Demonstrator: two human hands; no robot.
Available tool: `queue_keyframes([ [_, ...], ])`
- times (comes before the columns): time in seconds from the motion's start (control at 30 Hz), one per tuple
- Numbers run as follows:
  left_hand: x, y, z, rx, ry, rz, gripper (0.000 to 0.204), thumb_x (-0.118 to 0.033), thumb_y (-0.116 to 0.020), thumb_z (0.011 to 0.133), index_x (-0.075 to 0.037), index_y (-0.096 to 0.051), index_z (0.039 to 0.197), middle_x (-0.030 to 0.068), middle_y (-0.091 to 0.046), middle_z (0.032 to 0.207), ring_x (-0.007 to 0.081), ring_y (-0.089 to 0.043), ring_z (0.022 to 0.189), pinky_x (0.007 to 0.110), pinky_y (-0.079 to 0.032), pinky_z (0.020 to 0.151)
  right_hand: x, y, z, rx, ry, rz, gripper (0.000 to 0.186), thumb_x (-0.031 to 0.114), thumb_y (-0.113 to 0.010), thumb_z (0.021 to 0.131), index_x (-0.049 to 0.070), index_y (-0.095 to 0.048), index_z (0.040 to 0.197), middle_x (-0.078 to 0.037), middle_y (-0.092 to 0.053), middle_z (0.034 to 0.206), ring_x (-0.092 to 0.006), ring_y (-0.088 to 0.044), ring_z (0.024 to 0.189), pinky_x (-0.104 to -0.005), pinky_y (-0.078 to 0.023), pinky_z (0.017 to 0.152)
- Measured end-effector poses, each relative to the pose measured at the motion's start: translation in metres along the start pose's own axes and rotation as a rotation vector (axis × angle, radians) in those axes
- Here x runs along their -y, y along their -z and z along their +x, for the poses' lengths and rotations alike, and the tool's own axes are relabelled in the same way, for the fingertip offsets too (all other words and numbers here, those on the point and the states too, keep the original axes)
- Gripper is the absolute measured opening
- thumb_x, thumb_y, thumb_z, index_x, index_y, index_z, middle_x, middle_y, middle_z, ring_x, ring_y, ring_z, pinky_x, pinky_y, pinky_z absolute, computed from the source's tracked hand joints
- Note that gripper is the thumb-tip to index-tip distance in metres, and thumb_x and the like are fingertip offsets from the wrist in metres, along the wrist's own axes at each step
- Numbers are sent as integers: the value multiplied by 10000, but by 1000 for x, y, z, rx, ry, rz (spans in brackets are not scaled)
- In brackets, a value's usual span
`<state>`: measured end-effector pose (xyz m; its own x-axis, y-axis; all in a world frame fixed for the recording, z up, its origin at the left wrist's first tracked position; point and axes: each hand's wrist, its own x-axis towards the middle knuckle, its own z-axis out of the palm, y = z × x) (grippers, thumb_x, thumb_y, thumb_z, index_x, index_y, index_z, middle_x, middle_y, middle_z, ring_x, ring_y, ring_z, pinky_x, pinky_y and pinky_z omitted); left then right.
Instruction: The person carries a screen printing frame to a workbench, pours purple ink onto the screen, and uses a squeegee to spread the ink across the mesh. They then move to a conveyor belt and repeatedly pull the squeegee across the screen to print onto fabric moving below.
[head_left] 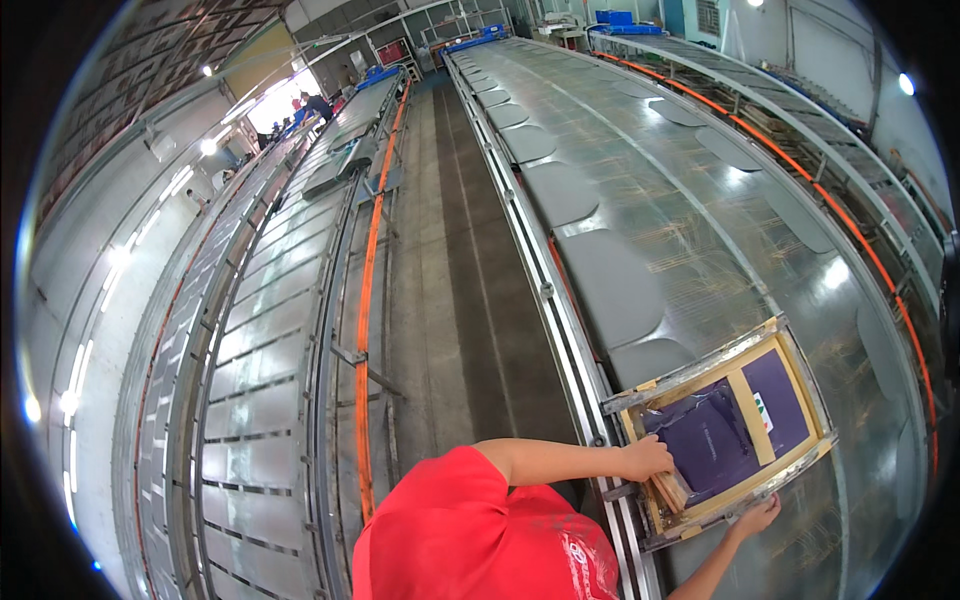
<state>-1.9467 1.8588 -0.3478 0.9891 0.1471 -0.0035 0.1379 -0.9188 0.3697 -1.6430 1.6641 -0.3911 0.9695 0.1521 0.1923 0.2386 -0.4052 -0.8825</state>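
Observation:
My left hand [648, 458] is closed on the wooden squeegee [672, 490], which rests at the near left end of a screen-printing frame [821, 394]. The frame has yellowish borders, a purple mesh [785, 410] with a tape strip across it, and dark, glossy ink [700, 435] on its left part. My right hand [760, 515] has curled fingers at the frame's near right edge, gripping it. The frame lies on a long metal print table [850, 520], over its side rail [570, 380].
Flat grey cut panels [610, 285] line the table ahead. A concrete aisle [480, 300] separates it from another long table [250, 370] with an orange band [372, 270] along its side. Another person [318, 108] stands far off at left. A second orange band [800, 165] runs along the right.

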Motion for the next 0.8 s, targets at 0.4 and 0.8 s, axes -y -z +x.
queue_keyframes([
  [0.4, 72, 18, -32, -105, -2, 25, 410, -113, -702, 693, -188, -685, 1096, -21, -661, 1123, 220, -573, 1117, 414, -400, 935, 38, -72, -24, -13, 15, -37, 350, 237, -430, 1036, -8, -609, 1212, -179, -627, 1209, -338, -584, 1097, -412, -437, 962],
  [0.8, 74, 95, -59, -170, -134, 56, 455, -55, -619, 769, -168, -675, 1207, 6, -669, 1237, 245, -608, 1128, 406, -444, 932, 73, -109, -22, -68, -190, -120, 248, 251, -484, 988, 112, -645, 1117, -197, -702, 946, -366, -678, 923, -466, -503, 807],
])
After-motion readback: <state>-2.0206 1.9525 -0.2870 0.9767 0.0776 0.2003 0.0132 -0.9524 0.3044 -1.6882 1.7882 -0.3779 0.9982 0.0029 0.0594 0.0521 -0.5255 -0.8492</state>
